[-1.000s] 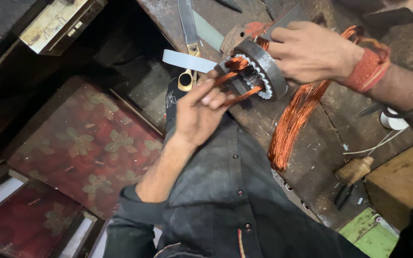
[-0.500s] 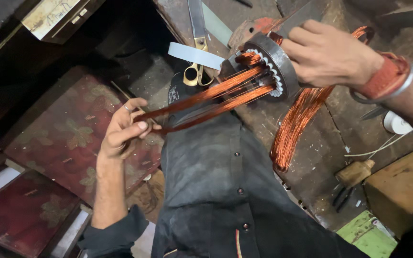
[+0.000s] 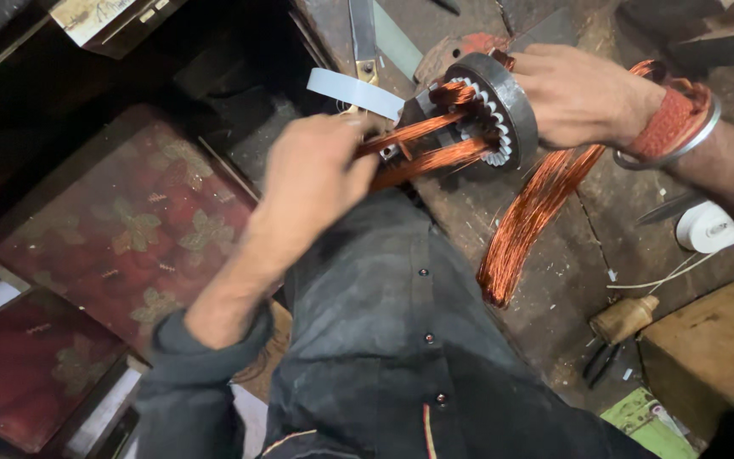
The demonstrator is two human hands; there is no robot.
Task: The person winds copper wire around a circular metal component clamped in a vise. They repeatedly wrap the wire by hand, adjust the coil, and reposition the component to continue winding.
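- Nearest the camera, the person's dark shirt fills the lower frame, so the work sits just over the lap.
- The left hand has its fingers closed on two copper wire strands, held taut so they run straight into the ring.
- The right hand clamps the round stator core on edge against the workbench, steadying it.
- Beyond, a loose copper coil trails beside the core; scissors lie farther back.

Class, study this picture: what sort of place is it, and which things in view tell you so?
Probably a small motor-rewinding workshop. The left hand pulls copper wire through a slotted metal stator held by the right hand; a loose copper coil and pliers lie on the grimy workbench.
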